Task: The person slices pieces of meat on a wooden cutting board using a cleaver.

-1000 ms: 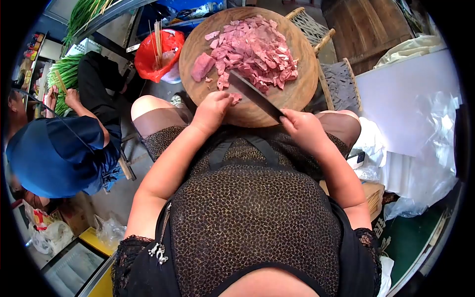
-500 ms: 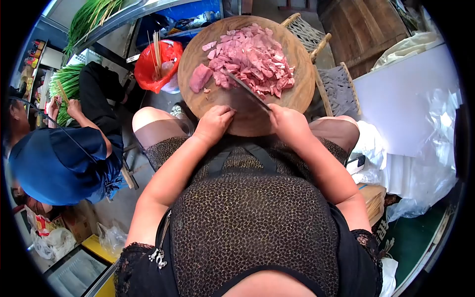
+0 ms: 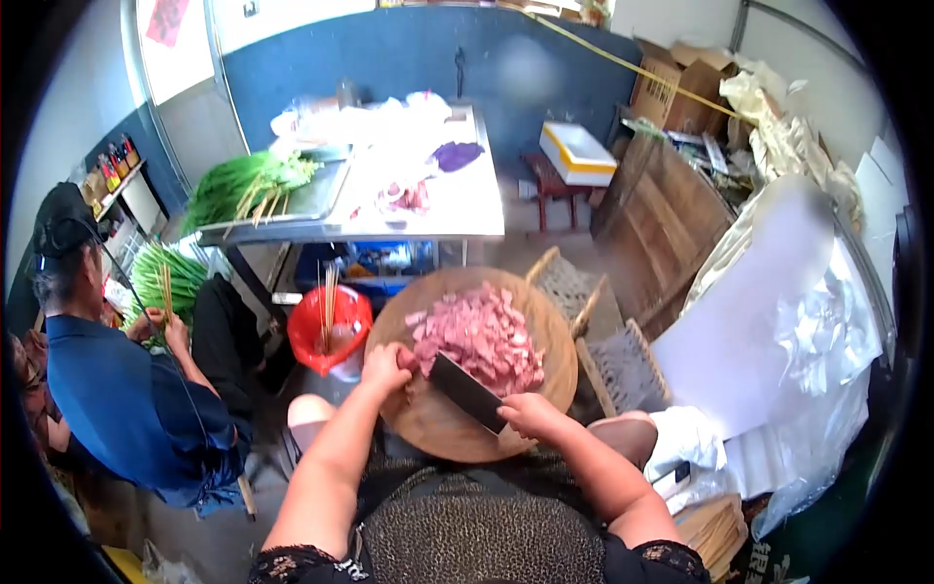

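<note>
My right hand [image 3: 533, 417] grips the handle of a cleaver [image 3: 465, 391]. Its broad dark blade slants up and left over a round wooden chopping board [image 3: 438, 428], close to the meat. At the board's left side, my left hand [image 3: 385, 368] has its fingers closed on a chunk of raw meat [image 3: 406, 358], partly covered by them. Beside it, a large heap of cut pink meat slices [image 3: 482, 336] takes up the middle of the board.
A red-lined bucket [image 3: 309, 331] with wooden skewers stands left of the board. Farther left, a person in a blue shirt [image 3: 136, 399] handles skewers beside green vegetables. Beyond the board is a metal table [image 3: 457, 219]; a woven stool [image 3: 623, 370] stands right.
The view has tilted up, bringing the metal table into sight. My left hand has moved from the board's near edge onto the meat chunk. The cleaver stays in my right hand.
</note>
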The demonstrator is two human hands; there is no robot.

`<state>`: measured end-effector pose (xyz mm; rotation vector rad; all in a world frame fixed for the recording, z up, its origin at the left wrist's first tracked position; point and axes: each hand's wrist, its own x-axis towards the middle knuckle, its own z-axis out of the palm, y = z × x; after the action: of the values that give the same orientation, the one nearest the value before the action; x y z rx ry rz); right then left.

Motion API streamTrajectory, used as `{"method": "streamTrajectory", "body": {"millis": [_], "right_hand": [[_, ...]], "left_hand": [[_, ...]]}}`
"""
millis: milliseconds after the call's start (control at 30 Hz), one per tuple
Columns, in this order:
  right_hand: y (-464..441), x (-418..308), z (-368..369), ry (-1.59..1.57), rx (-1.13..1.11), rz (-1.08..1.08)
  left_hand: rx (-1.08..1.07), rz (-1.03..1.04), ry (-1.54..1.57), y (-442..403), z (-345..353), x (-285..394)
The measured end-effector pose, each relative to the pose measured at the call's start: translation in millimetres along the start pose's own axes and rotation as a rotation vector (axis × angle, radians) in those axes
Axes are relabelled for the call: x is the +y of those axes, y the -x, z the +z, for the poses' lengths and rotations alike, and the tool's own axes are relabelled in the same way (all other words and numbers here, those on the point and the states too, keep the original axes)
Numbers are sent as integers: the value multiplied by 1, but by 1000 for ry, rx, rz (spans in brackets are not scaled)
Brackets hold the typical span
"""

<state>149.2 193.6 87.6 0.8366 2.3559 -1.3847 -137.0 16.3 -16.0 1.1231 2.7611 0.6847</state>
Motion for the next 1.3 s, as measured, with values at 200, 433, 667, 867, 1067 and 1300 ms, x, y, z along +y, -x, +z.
{"method": "streamTrajectory", "body": {"millis": [200,433,667,867,1067,1300], "right_hand": [[-2,24,2,223,207,-215],[4,46,11,70,89,-65],[15,29,20,261,177,-111],[15,32,24,278,173,-173],[27,17,25,244,134,-101],[34,40,32,295,281,-273]], "left_hand": [[-94,-393,829,4,-4,-12],[0,70,562,87,-2,58],[-212,223,258,122,6,77],[-82,676,314,98,17,55],[1,816,255,112,30,65],[-113,623,284,127,51,52]]}}
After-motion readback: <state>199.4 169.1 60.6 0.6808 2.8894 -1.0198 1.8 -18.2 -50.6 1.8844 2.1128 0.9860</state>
